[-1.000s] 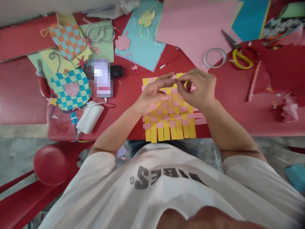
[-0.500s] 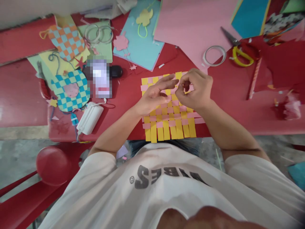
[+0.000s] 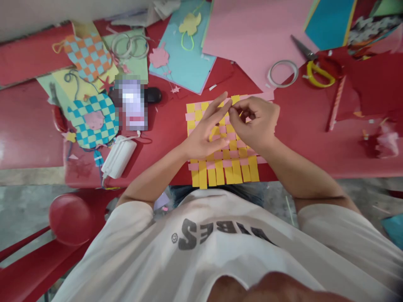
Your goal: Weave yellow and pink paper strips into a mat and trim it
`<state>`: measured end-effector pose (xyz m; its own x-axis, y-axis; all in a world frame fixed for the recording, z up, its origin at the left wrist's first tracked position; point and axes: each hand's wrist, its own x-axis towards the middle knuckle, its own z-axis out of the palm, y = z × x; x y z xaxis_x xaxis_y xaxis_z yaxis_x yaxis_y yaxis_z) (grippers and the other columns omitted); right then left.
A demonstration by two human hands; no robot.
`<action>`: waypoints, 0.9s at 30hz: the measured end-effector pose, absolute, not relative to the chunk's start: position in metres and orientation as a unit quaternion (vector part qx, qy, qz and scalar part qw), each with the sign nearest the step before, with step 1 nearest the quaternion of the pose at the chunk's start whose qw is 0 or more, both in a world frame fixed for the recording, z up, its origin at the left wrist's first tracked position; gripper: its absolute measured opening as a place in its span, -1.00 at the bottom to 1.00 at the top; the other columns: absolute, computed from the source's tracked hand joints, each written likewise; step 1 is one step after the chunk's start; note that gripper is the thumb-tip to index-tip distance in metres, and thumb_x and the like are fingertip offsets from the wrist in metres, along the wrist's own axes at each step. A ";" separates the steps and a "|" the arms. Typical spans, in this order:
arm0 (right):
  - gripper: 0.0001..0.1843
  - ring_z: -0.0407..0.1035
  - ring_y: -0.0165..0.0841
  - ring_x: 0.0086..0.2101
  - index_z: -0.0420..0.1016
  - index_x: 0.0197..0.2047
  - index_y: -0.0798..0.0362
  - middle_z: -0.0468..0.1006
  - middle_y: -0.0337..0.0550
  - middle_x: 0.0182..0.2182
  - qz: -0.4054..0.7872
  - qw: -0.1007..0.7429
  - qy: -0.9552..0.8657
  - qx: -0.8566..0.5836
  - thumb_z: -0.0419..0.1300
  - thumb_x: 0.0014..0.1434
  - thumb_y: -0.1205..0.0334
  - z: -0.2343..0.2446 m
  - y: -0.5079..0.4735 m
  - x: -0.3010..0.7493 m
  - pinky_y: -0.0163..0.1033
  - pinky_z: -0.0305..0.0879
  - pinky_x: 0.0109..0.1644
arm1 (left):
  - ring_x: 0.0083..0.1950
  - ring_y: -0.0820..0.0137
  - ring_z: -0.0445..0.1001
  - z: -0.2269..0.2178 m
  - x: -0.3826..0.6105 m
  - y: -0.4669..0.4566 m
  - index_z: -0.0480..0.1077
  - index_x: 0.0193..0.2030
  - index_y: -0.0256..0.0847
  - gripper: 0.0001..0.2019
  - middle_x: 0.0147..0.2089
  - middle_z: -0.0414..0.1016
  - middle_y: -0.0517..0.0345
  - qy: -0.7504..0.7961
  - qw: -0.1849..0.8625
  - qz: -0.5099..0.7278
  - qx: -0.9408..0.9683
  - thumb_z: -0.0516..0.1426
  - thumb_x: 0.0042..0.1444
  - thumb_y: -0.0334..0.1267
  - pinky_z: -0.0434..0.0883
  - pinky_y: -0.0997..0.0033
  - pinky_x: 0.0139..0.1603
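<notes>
A checkered mat woven from yellow and pink paper strips (image 3: 228, 172) lies on the red table in front of me. Over its left part is my left hand (image 3: 201, 136), open, with its fingers stretched and spread. My right hand (image 3: 260, 121) is above the mat's right part, thumb and index finger pinched together at the tip of a left finger. Whatever may be in that pinch is too small to make out. Both hands cover much of the mat's middle, while loose strip ends show along its near edge.
Scissors with a yellow handle (image 3: 319, 74) and a tape roll (image 3: 282, 84) lie at the back right, near a large pink sheet (image 3: 252, 37). To the left are a blurred-out phone (image 3: 134, 105), a white power bank (image 3: 119, 156) and a blue checkered paper piece (image 3: 107, 111).
My left fingers have spread wider and tilted upward. My right hand has shifted slightly left, so its pinch now meets a left fingertip. The mat stays in place.
</notes>
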<state>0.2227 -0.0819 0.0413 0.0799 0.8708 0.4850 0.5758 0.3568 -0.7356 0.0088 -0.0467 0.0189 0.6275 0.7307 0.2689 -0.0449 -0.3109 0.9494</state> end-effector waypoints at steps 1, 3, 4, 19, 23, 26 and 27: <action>-0.70 0.50 -0.25 -0.38 0.55 -0.23 -0.15 0.61 -0.21 -0.36 0.153 0.492 -0.659 -0.549 0.32 0.57 -0.04 0.041 -0.082 0.222 -0.03 0.51 -0.25 | 0.86 -0.41 0.02 0.017 0.010 -0.047 0.44 0.68 0.22 -0.02 0.82 0.22 0.07 0.235 0.533 0.362 0.727 0.47 0.18 0.44 0.44 -0.41 0.63; -0.68 0.49 -0.26 -0.39 0.53 -0.22 -0.14 0.59 -0.21 -0.37 0.152 0.490 -0.654 -0.555 0.30 0.59 -0.07 0.039 -0.083 0.221 -0.04 0.50 -0.28 | 0.87 -0.42 0.00 0.014 0.011 -0.047 0.43 0.69 0.22 -0.01 0.83 0.20 0.06 0.232 0.530 0.359 0.733 0.46 0.18 0.47 0.40 -0.42 0.65; -0.67 0.48 -0.25 -0.38 0.51 -0.22 -0.14 0.58 -0.21 -0.37 0.150 0.487 -0.654 -0.559 0.31 0.59 -0.08 0.038 -0.082 0.221 -0.05 0.50 -0.29 | 0.87 -0.42 -0.01 0.013 0.012 -0.047 0.42 0.69 0.22 0.00 0.83 0.20 0.06 0.230 0.528 0.356 0.735 0.45 0.18 0.48 0.39 -0.43 0.66; -0.72 0.47 -0.22 -0.35 0.48 -0.20 -0.15 0.51 -0.19 -0.35 0.181 0.499 -0.654 -0.538 0.37 0.53 -0.04 0.033 -0.074 0.232 0.01 0.51 -0.25 | 0.84 -0.33 0.11 0.024 0.008 -0.050 0.49 0.62 0.34 -0.11 0.87 0.13 0.18 0.247 0.596 0.349 0.680 0.50 0.19 0.40 0.53 -0.23 0.55; -0.75 0.48 -0.24 -0.37 0.55 -0.11 -0.16 0.58 -0.19 -0.30 0.194 0.499 -0.653 -0.536 0.39 0.52 -0.11 0.032 -0.076 0.231 -0.02 0.48 -0.30 | 0.87 -0.31 0.05 0.022 0.007 -0.049 0.47 0.64 0.34 -0.11 0.86 0.14 0.21 0.249 0.597 0.359 0.673 0.52 0.20 0.34 0.55 -0.19 0.53; -0.72 0.48 -0.25 -0.37 0.57 -0.09 -0.17 0.60 -0.19 -0.30 0.192 0.492 -0.647 -0.550 0.36 0.54 -0.17 0.033 -0.077 0.229 -0.05 0.47 -0.33 | 0.88 -0.33 0.02 0.021 0.008 -0.048 0.47 0.64 0.34 -0.11 0.87 0.12 0.21 0.247 0.601 0.355 0.673 0.52 0.19 0.32 0.55 -0.20 0.52; -0.71 0.48 -0.25 -0.38 0.58 -0.08 -0.17 0.60 -0.18 -0.30 0.191 0.491 -0.646 -0.553 0.34 0.56 -0.18 0.034 -0.077 0.228 -0.05 0.47 -0.34 | 0.88 -0.34 0.02 0.022 0.008 -0.048 0.48 0.62 0.34 -0.10 0.87 0.12 0.20 0.249 0.604 0.354 0.670 0.53 0.18 0.32 0.54 -0.21 0.53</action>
